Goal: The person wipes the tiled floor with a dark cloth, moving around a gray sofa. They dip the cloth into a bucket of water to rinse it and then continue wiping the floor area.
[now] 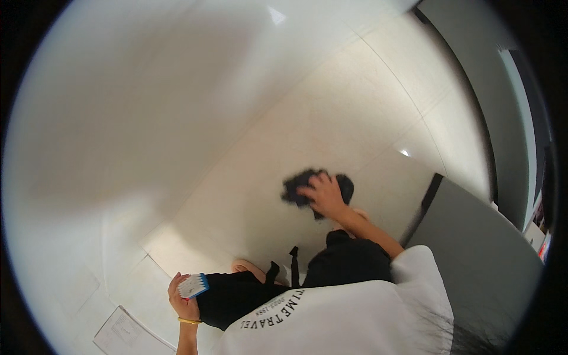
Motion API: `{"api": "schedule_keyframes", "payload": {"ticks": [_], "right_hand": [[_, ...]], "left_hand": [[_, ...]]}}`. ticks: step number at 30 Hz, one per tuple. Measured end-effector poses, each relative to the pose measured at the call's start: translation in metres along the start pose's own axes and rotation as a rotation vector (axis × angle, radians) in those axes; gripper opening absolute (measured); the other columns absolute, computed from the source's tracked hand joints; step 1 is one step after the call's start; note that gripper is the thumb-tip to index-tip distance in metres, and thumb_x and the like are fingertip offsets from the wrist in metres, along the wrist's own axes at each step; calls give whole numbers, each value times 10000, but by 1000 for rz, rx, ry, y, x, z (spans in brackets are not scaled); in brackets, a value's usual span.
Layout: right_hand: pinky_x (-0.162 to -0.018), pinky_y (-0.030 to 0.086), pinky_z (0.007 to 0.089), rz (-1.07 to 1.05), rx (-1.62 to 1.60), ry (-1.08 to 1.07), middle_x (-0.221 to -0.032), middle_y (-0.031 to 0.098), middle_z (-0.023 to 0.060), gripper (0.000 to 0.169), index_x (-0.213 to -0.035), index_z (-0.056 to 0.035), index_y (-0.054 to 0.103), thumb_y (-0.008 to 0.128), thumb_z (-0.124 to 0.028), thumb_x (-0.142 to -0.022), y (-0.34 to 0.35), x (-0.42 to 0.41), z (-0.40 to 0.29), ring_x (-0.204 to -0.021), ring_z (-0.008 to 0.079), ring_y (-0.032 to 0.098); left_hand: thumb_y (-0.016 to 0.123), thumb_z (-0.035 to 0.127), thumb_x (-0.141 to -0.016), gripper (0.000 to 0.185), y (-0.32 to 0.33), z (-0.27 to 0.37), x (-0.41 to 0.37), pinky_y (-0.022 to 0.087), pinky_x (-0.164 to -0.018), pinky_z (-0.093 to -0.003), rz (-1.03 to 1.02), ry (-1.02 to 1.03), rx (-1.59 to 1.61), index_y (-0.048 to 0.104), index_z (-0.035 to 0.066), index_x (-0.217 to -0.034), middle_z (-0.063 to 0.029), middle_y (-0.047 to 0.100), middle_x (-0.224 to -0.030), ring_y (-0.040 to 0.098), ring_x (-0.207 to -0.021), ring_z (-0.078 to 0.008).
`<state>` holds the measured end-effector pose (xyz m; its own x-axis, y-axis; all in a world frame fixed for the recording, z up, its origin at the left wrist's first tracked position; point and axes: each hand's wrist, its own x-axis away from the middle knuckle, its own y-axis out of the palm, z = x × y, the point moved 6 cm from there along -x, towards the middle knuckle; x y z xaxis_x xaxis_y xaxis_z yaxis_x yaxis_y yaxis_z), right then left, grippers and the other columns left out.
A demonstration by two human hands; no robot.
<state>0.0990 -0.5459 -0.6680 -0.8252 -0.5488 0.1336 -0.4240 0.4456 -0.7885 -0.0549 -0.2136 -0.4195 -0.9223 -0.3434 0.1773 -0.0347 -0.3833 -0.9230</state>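
My left hand (179, 293), with a gold-coloured bangle on its wrist, is at the lower left beside my black-trousered leg. It holds a small brush (193, 286) with a blue edge and what look like pale bristles. Forward of my body, my right hand (326, 195) reaches out over the floor. Its fingers are curled over a dark bundle (298, 188), blurred, that looks like cloth. Part of the bundle shows on either side of the hand. Whether it touches the floor is hard to tell.
Pale floor tiles (266, 177) spread ahead. A grey panel (479, 239) with a dark edge stands close to my right arm; another grey panel (470, 53) curves along the far right. A printed sheet (126, 333) lies at lower left. One pink shoe (248, 267) shows below my knees.
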Motion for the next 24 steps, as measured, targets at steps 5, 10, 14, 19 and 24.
{"api": "schedule_keyframes", "payload": {"ticks": [5,10,14,19,24], "right_hand": [[-846,406,376,311,-305,157,-1052,564,109,443,-950,-93,612,551,27,-528,-70,-4,61,-993,285,491],[-789,406,452,576,211,530,-1062,535,123,350,-1033,-139,587,578,-125,-684,-92,-93,139,-1016,304,471],[-709,388,447,248,239,-62,-986,525,43,258,-937,-214,624,527,-132,-713,28,-160,11,-975,254,465],[-835,372,466,-185,58,-592,-1017,513,19,277,-976,-274,621,562,-154,-733,96,-130,-108,-1046,235,422],[-748,424,418,103,-33,-208,-948,576,45,427,-918,-194,644,578,-13,-537,-7,-147,-8,-960,279,504]], "left_hand": [[503,55,-710,188,0,-12,0,385,-885,-376,8,-66,56,628,41,-850,-107,621,-916,525,-1012,-315],[475,115,-741,221,9,-11,6,377,-892,-381,-40,-62,20,636,35,-870,-110,624,-922,521,-1027,-309],[473,133,-743,238,11,-5,3,374,-895,-384,-46,-49,40,639,38,-884,-109,625,-930,520,-1032,-312],[479,99,-728,230,-2,2,-1,373,-898,-388,-37,-31,98,638,39,-882,-105,626,-929,527,-1015,-324],[577,207,-786,195,-19,0,10,397,-876,-376,-48,-36,47,641,48,-880,-103,625,-921,531,-1012,-313]]}}
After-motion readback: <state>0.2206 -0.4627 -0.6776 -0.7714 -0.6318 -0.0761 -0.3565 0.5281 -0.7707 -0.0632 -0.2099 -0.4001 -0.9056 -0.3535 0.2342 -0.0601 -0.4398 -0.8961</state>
